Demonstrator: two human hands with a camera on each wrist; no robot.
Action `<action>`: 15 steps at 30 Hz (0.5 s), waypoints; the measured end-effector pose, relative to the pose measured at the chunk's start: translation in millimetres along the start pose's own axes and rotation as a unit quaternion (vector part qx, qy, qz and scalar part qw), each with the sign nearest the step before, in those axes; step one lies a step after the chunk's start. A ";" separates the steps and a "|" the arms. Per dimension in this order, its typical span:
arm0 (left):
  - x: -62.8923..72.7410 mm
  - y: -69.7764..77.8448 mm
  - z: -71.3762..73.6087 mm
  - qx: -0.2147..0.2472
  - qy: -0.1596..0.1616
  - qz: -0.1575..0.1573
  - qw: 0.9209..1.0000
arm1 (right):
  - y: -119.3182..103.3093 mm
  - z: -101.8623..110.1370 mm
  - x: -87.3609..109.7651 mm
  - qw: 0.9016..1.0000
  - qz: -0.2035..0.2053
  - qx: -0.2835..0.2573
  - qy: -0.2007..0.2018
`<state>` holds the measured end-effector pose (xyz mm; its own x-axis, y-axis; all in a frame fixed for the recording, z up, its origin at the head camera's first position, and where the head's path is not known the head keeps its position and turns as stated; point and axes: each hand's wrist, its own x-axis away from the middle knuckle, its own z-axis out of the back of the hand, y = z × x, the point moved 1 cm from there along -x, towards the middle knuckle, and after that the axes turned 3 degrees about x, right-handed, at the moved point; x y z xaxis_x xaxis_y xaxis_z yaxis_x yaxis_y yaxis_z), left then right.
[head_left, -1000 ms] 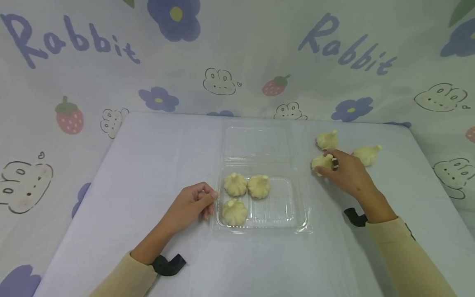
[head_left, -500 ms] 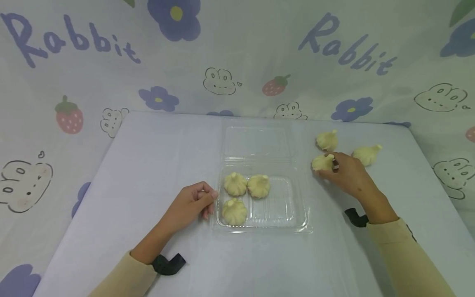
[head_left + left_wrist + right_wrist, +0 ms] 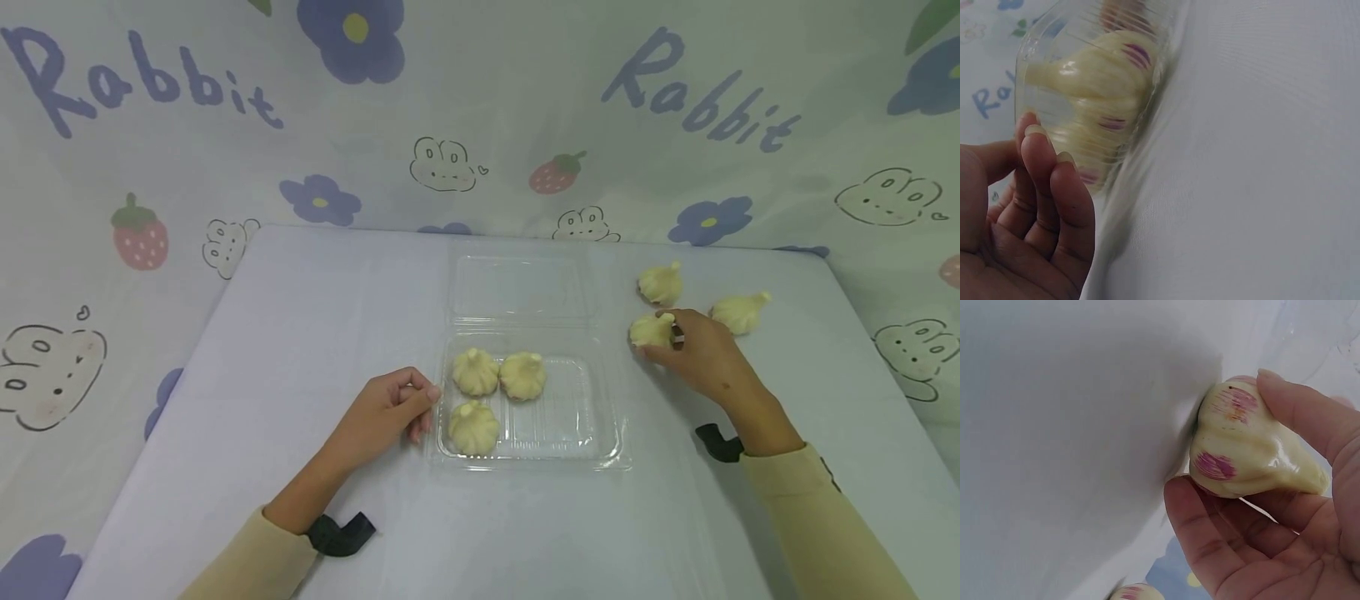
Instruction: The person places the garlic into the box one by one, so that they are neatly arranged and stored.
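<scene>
A pale garlic bulb point(image 3: 1247, 444) with purple streaks is pinched between the thumb and fingers of my right hand point(image 3: 701, 350), low at the table on the right. In the head view its far side is partly covered by that hand. Three more garlic bulbs, one of them a front bulb point(image 3: 474, 429), sit in the left part of a clear plastic clamshell box point(image 3: 570, 417). At the box's left rim, my left hand point(image 3: 390, 414) pinches the edge with thumb and curled fingers; the bulbs show through the wall point(image 3: 1054, 37) in the left wrist view.
Two loose garlic bulbs lie beyond my right hand, a far bulb point(image 3: 660, 285) and a right bulb point(image 3: 742, 314). The box's lid point(image 3: 521, 287) lies folded back on the white-covered table point(image 3: 322, 308). A printed curtain point(image 3: 495, 100) hangs behind.
My right hand's fingers have settled slightly lower around the garlic bulb, which stays in nearly the same place. The left hand and the box have not moved.
</scene>
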<state>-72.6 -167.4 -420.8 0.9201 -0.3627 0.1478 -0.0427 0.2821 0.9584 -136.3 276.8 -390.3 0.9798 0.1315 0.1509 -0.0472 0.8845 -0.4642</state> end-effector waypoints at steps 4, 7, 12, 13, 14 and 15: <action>-0.4 -1.1 0.5 0.005 0.000 -0.002 1.000 | -0.7 -0.9 0.6 1.000 0.003 -0.005 0.005; -0.5 -1.8 0.6 0.010 0.001 0.001 1.000 | -1.0 -1.0 1.5 1.000 0.003 -0.005 0.005; -0.5 -2.3 0.7 0.011 0.002 0.002 1.000 | -1.4 -0.8 4.3 1.000 -0.003 -0.015 0.008; -0.4 -2.2 0.7 0.011 0.003 0.002 1.000 | -1.8 -0.7 5.1 1.000 -0.005 -0.017 0.009; -0.3 -2.0 0.8 0.010 0.003 0.001 1.000 | -2.1 -0.4 5.8 1.000 -0.006 -0.017 0.011; -0.1 -1.9 0.9 0.009 0.003 0.001 1.000 | -2.6 -0.1 6.6 1.000 -0.006 -0.018 0.014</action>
<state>-72.9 -168.7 -422.4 0.9223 -0.3571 0.1479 -0.0514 0.2660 0.9626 -129.7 275.3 -388.2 0.9852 0.1082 0.1332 -0.0288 0.8694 -0.4932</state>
